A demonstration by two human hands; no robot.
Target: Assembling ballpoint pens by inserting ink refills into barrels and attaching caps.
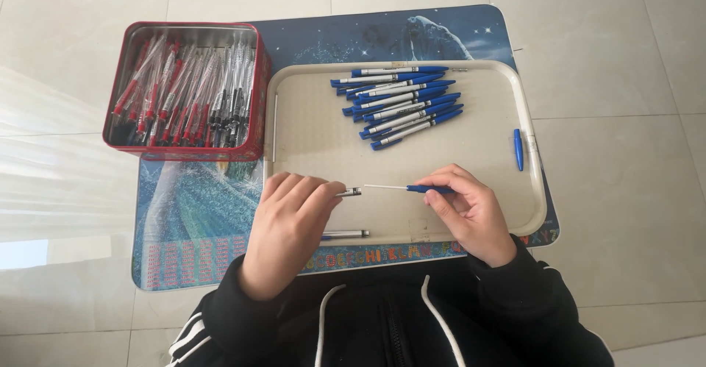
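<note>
Refill, thin, white with blue end, lies left-right above the beige plastic tray, tip toward your left hand; your right hand pinches its blue end; left grip pinches a white pen barrel pointing right; red metal tin of pens sits left; low table on pale tiled floor.

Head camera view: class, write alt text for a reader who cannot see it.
Two hands work over a beige tray: the left hand holds a pen barrel, the right hand a thin refill with a blue end. Finished blue pens lie heaped on the tray; a red tin beside it holds red and black pens.
</note>
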